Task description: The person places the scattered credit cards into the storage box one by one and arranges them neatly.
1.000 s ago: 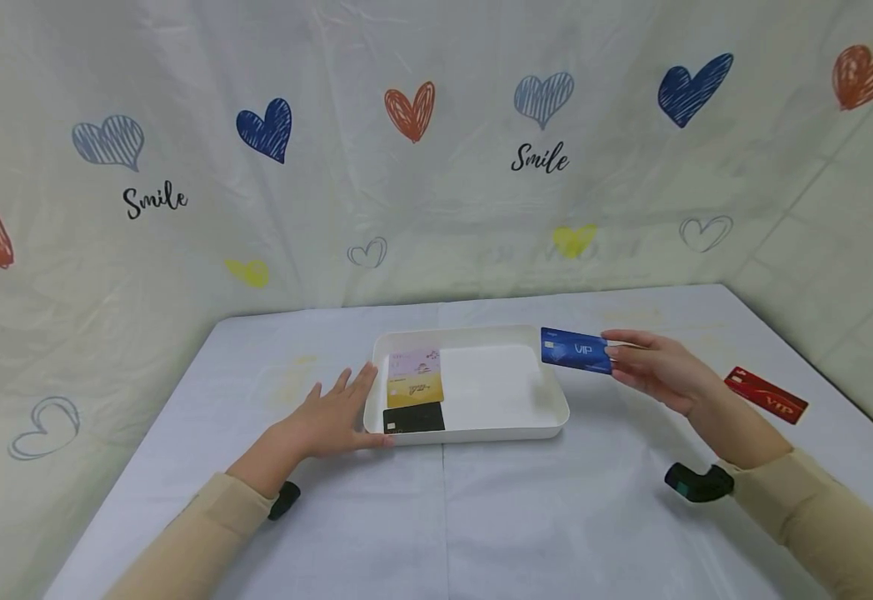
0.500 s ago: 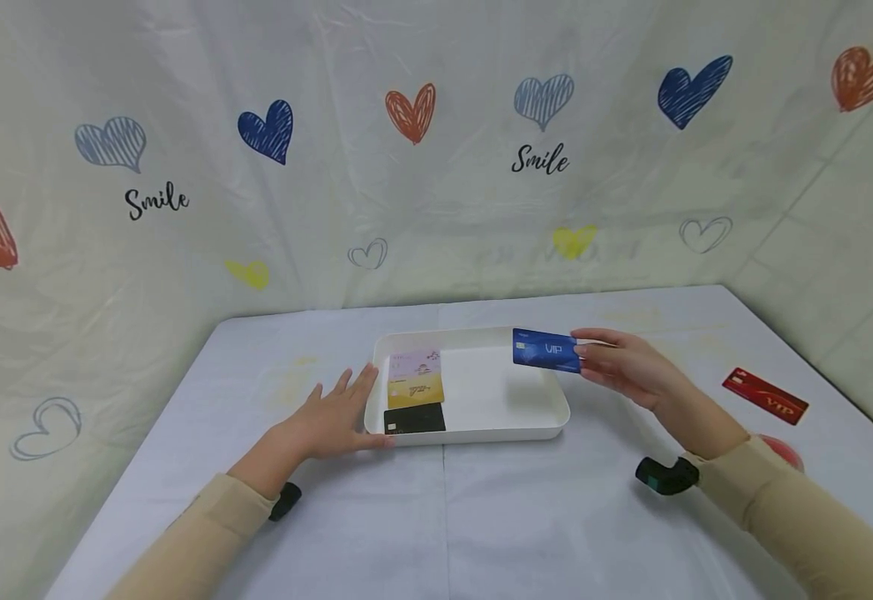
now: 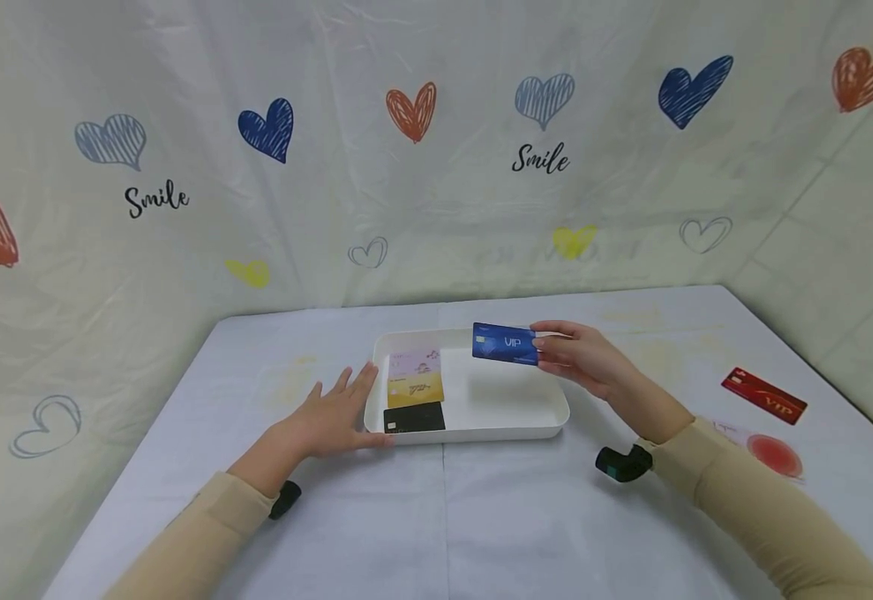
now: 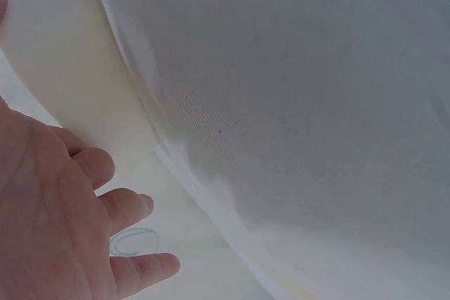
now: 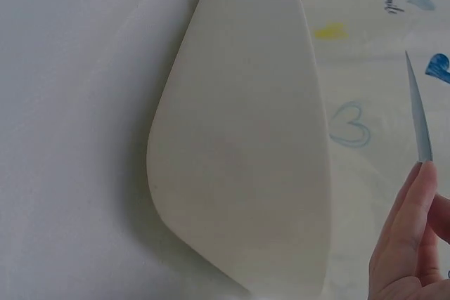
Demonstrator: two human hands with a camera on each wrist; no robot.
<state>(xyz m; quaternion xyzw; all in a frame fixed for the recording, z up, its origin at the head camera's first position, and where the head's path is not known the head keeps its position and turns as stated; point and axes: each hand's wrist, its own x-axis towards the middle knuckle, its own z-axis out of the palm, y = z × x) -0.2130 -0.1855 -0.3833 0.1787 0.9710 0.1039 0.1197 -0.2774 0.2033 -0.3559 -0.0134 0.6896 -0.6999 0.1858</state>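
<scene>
Between its thumb and fingers, my right hand (image 3: 582,358) pinches a blue VIP card (image 3: 505,343) by its right end, above the white tray (image 3: 507,433). In the right wrist view the blue card (image 5: 419,121) appears nearly edge-on in the fingers. My left hand (image 3: 329,421) rests at the tray's left side with its fingers spread, touching the rim. Along the tray's left end lie a pink-purple card (image 3: 414,363), a yellow card (image 3: 416,390) and a black card (image 3: 414,417). The left wrist view shows my palm and fingers beside the tray's outer wall (image 4: 91,68).
A red VIP card (image 3: 765,396) lies on the white tablecloth (image 3: 511,517) at the right. Near my right sleeve is a pale card with a red round print (image 3: 774,455), partly covered by the sleeve. Behind the table hangs a white sheet with printed hearts (image 3: 410,112).
My right hand has moved left with the blue card, from beyond the tray's right edge to above its middle. The pale card with the red print has come into view. My left hand stays put.
</scene>
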